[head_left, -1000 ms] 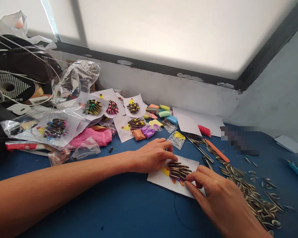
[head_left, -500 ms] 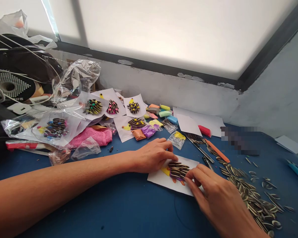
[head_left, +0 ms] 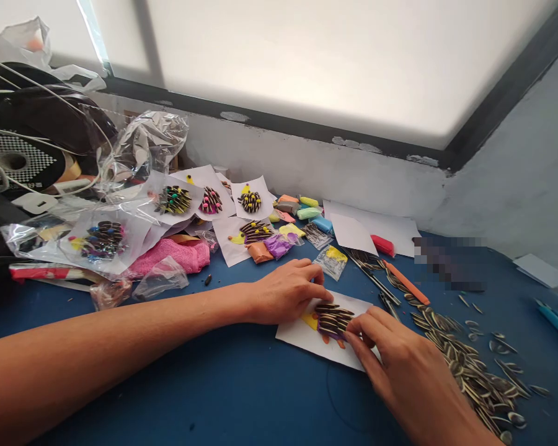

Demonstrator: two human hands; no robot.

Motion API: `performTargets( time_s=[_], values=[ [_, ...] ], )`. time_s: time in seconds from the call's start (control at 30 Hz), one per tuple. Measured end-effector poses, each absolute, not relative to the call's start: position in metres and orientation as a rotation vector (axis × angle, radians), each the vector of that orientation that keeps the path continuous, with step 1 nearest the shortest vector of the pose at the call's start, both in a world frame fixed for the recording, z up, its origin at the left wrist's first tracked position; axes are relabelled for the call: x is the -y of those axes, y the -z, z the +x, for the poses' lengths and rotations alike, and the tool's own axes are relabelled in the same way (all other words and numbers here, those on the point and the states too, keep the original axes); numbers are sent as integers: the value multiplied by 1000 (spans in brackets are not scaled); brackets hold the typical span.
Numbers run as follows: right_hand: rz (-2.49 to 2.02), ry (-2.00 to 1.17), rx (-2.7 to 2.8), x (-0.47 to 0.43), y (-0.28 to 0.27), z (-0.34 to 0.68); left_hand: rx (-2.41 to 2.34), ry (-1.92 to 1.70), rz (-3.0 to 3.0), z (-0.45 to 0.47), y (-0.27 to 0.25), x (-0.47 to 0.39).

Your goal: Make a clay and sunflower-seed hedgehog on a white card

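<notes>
A white paper card lies tilted on the blue tabletop. It bears a clay hedgehog figure with a yellow face, a purple body and small orange feet. Rows of striped sunflower seeds stick out of the body. My left hand rests over the card's upper left part, its bent fingers holding it down beside the seeds. At the figure's right end, my right hand has thumb and forefinger pinched together at a seed, which the fingertips mostly hide.
Loose sunflower seeds lie in a heap at right, near an orange stick and tweezers. Finished-looking hedgehog cards, clay packets, a pink cloth and plastic bags crowd the back and left.
Both hands stay in nearly the same place on the card. Only a very slight shift of the right fingertips shows.
</notes>
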State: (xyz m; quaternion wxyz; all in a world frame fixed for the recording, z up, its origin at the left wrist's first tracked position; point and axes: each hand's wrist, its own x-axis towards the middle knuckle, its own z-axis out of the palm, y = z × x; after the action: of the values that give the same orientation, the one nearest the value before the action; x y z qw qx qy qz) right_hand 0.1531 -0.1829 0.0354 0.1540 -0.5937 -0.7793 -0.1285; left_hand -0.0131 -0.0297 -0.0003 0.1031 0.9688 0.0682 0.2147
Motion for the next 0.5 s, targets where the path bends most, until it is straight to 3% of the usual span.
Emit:
performTargets(
  time_s=[0.27, 0.5],
  values=[
    [-2022, 400, 1942, 179, -61, 192, -208, -627, 2837, -14, -1, 30],
    [-2191, 367, 1849, 172, -52, 225, -197, -625, 2829, -15, 0, 30]
  ],
)
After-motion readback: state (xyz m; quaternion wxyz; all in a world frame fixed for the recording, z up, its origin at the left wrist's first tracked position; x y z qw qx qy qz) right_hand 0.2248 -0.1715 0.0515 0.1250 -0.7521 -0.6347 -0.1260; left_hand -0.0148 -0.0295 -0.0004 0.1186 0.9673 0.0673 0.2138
